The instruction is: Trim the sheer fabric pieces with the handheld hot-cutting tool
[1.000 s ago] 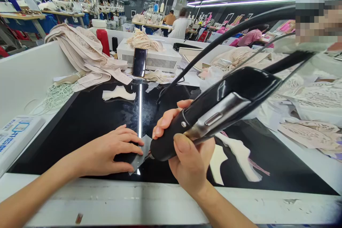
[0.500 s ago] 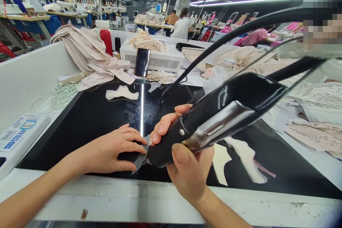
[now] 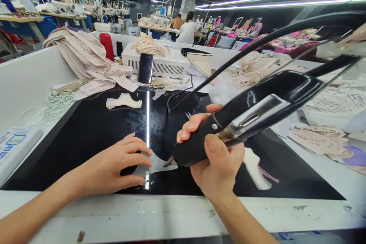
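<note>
My right hand (image 3: 217,164) is wrapped around a black corded hand tool (image 3: 257,103) with a metal lever and a pointed tip; the thumb lies by the lever's lower end. The tip is over a thin greyish translucent piece (image 3: 160,162) on the black work surface (image 3: 82,148). On the left end of that piece rest the fingers of my left hand (image 3: 122,164), spread and slightly bent. A cream cut fabric piece (image 3: 123,101) lies farther back, and another cream piece (image 3: 256,169) with pink threads lies right of my right hand.
The tool's black cable (image 3: 217,72) arches across the right side. Behind stand a phone (image 3: 146,68), a white vented box (image 3: 171,66) and a red thread cone (image 3: 106,47). Lace fabric (image 3: 317,143) is piled at right. A white printed box (image 3: 17,148) sits at left.
My right hand and the tool have moved right, away from my left hand, showing more of the translucent piece between them. The camera view has shifted slightly right.
</note>
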`<action>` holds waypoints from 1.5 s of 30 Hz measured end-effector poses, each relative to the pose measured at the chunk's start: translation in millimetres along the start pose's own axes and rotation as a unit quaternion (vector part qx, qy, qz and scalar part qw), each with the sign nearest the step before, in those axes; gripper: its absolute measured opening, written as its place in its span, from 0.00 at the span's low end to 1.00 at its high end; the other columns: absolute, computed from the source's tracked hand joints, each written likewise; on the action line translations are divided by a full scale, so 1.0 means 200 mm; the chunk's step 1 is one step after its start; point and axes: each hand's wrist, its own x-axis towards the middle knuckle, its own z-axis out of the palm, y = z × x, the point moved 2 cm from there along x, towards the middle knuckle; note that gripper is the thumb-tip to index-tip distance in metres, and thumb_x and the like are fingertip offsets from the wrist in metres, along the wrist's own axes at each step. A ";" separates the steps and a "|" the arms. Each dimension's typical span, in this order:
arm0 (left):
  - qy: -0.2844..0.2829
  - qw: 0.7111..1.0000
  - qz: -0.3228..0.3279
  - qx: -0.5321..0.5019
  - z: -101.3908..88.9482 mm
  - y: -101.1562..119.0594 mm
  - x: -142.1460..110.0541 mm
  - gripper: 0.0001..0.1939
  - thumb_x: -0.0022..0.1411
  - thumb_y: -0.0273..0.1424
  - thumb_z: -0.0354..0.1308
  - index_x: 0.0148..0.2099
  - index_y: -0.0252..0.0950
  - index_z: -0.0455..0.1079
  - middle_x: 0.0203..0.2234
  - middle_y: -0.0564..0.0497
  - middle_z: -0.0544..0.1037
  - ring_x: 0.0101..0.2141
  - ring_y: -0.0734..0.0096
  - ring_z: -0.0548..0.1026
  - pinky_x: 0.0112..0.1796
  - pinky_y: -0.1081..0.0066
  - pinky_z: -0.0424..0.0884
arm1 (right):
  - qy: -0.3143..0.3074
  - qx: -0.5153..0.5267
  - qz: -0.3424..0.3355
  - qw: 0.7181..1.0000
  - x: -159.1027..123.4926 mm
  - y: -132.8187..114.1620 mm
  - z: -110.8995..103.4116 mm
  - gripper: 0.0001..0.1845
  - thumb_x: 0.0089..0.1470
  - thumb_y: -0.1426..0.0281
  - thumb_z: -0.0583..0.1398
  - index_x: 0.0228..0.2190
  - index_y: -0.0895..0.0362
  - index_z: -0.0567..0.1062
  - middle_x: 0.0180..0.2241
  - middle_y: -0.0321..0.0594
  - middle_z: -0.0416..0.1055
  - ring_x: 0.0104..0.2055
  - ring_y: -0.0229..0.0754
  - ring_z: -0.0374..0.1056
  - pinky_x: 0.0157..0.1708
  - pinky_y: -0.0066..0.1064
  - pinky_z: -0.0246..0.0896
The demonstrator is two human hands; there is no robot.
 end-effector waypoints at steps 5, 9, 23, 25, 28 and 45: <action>-0.044 0.998 0.019 0.044 0.06 0.00 0.00 0.22 0.66 0.34 0.62 0.62 0.51 0.68 0.59 0.49 0.70 0.59 0.57 0.67 0.65 0.46 0.50 | -0.001 -0.006 -0.003 1.000 -0.02 -0.01 -0.02 0.19 0.55 0.64 0.68 0.47 0.49 0.70 0.32 0.31 0.71 0.30 0.36 0.68 0.31 0.31 0.68; -0.046 0.997 0.022 0.061 0.07 -0.01 0.00 0.24 0.66 0.35 0.62 0.63 0.52 0.67 0.60 0.49 0.70 0.59 0.55 0.67 0.65 0.44 0.51 | -0.001 -0.001 -0.001 1.000 -0.03 0.00 0.00 0.20 0.55 0.62 0.68 0.47 0.48 0.70 0.32 0.31 0.71 0.29 0.36 0.68 0.29 0.30 0.67; -0.065 0.994 0.023 0.083 0.08 -0.02 -0.01 0.25 0.69 0.37 0.59 0.66 0.55 0.63 0.62 0.50 0.69 0.61 0.54 0.65 0.65 0.44 0.52 | 0.022 -0.027 0.000 0.999 -0.02 -0.02 -0.04 0.17 0.56 0.66 0.67 0.46 0.49 0.70 0.33 0.31 0.72 0.29 0.36 0.70 0.31 0.31 0.69; -0.058 0.995 0.025 0.077 0.07 -0.02 -0.01 0.25 0.68 0.36 0.59 0.65 0.55 0.64 0.61 0.50 0.69 0.61 0.55 0.66 0.65 0.45 0.52 | 0.036 -0.041 -0.014 0.998 -0.02 -0.03 -0.06 0.17 0.55 0.65 0.67 0.46 0.49 0.71 0.32 0.31 0.71 0.29 0.36 0.69 0.30 0.32 0.69; -0.049 0.996 0.025 0.071 0.07 -0.02 -0.01 0.25 0.68 0.35 0.60 0.65 0.56 0.63 0.61 0.51 0.69 0.60 0.57 0.67 0.66 0.45 0.51 | 0.040 -0.051 -0.017 0.998 -0.02 -0.04 -0.09 0.18 0.55 0.64 0.67 0.46 0.49 0.71 0.32 0.31 0.71 0.28 0.37 0.69 0.30 0.32 0.69; 0.063 0.995 -0.077 0.012 0.10 -0.08 -0.01 0.20 0.72 0.32 0.52 0.64 0.48 0.66 0.61 0.47 0.70 0.58 0.59 0.70 0.59 0.57 0.68 | 0.043 -0.069 0.000 0.997 0.00 -0.01 -0.10 0.20 0.55 0.65 0.68 0.48 0.48 0.70 0.34 0.31 0.73 0.30 0.37 0.70 0.31 0.31 0.70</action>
